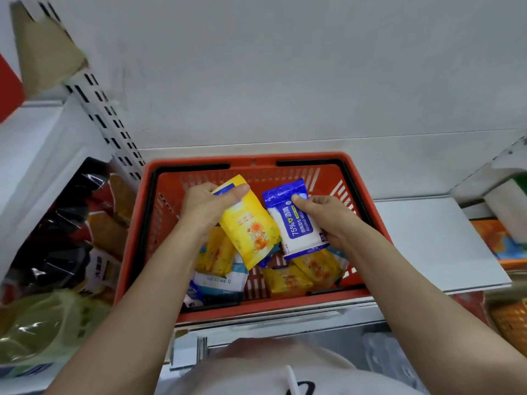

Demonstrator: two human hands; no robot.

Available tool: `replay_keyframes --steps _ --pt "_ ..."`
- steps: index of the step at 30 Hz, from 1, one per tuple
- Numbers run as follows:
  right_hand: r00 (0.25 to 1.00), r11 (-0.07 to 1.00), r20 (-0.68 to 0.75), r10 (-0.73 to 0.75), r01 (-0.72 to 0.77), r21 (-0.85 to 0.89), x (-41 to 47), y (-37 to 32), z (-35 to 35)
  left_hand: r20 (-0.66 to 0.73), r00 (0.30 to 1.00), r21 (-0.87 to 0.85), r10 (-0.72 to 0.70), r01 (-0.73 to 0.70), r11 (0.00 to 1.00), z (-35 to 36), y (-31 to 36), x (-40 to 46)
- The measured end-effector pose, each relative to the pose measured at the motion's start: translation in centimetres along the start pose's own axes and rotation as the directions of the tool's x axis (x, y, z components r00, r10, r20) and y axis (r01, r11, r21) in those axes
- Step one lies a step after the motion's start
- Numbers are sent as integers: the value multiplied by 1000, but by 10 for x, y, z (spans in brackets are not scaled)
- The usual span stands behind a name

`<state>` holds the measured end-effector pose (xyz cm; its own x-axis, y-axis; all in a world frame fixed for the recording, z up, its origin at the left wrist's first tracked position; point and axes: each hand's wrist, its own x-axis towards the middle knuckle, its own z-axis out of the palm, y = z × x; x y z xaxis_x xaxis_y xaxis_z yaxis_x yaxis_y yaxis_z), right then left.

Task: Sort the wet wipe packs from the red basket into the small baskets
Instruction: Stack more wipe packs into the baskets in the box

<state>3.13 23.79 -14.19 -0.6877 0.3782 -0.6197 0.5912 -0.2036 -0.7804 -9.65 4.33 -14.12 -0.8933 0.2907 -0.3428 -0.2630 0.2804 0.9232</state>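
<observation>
Wet wipe packs [288, 280], yellow ones and blue-and-white ones, lay heaped in the bottom of the red basket [134, 232], which sat on a white shelf [433, 240] in front of us. We held two packs up over that heap, one in each hand. Our left hand [202, 206] gripped the yellow flowered pack [251, 232] at its upper end, thumb laid across the front and fingers curled behind it, so the pack hung tilted down to the right. Our right hand [328, 218] gripped the blue-and-white alcohol wipe pack [296, 220], thumb pressed on its front near the top and fingers clamped round its right edge; the print "75%" showed on its label. The two held packs were just beside each other, their lower corners close, and we could not tell whether they touched. To the left of the basket stood dark and orange packaged goods [74, 223], with a yellow-green bag [42, 323] nearer us. At the far right edge an orange basket [510, 320] showed, blurred and cut off by the frame
</observation>
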Motion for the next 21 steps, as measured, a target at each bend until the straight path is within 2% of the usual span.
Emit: replay_keyframes --steps 3,8,14,18,21 --pt "999 992 -8 -46 46 119 -8 -1 -1 -22 1000 -130 -22 19 991 -6 5 -2" --pt "979 937 -167 -116 164 308 -34 -8 -6 13 999 -298 -32 35 954 -7 6 -10" --pt "901 882 -379 -212 343 323 -74 0 -12 210 978 -382 -21 101 919 20 8 -26" --pt "852 864 -461 -250 411 291 -106 21 -28 305 952 -373 32 88 924 43 10 -55" --pt "829 826 -497 -258 456 332 -133 40 -50 350 934 -356 74 59 933 63 15 -85"
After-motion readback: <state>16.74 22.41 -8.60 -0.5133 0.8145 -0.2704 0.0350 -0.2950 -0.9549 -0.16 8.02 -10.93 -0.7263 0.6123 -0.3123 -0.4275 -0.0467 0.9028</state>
